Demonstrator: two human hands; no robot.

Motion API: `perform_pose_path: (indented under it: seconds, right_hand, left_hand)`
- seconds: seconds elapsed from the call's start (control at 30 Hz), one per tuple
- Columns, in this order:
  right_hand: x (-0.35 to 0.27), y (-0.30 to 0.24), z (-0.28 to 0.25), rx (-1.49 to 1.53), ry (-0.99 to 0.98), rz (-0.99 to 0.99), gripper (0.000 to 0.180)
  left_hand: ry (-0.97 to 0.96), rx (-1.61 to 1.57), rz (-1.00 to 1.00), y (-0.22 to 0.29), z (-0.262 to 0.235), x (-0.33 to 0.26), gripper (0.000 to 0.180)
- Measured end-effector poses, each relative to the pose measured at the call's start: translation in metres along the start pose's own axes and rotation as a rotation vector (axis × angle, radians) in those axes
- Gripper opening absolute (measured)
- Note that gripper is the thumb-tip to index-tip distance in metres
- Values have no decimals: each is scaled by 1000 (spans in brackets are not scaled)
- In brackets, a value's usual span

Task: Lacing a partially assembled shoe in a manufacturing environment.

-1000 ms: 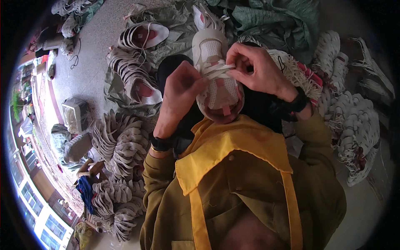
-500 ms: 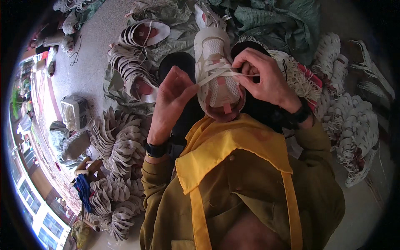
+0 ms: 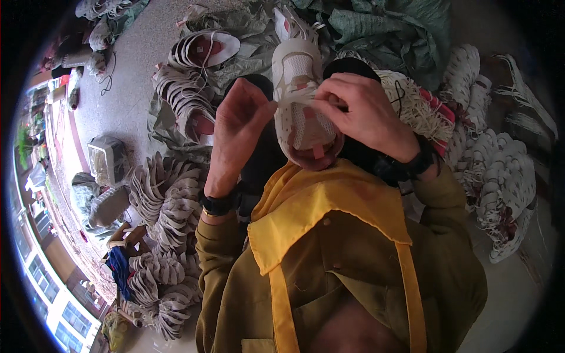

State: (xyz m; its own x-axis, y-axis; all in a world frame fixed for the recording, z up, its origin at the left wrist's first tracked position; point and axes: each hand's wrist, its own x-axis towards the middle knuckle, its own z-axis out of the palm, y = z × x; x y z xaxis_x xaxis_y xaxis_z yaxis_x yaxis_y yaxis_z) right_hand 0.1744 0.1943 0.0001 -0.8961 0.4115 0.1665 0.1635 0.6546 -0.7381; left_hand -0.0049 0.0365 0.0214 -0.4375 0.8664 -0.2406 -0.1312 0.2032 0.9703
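The white sneaker upper (image 3: 299,100) looked light and floppy; both hands' fingers (image 3: 329,97) pinched its flat lace (image 3: 292,103) taut.

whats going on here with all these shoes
A person in an olive jacket and yellow apron holds a white mesh shoe upper with pink trim up in front of them. The left hand and right hand pinch a flat white lace across its front. Stacks of similar white shoe uppers lie on the grey floor around them.
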Motion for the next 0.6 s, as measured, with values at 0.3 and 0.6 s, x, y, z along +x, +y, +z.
perform_pose_path:
  seconds: [0.3, 0.6]
  right_hand:
    - [8, -11, 3, -205, 3, -179, 14]
    - [-14, 6, -7, -379, 79, -338, 20]
  left_hand:
    - [-9, 40, 15, 5, -1, 7, 16]
    - [-64, 142, 28, -14, -11, -5, 12]
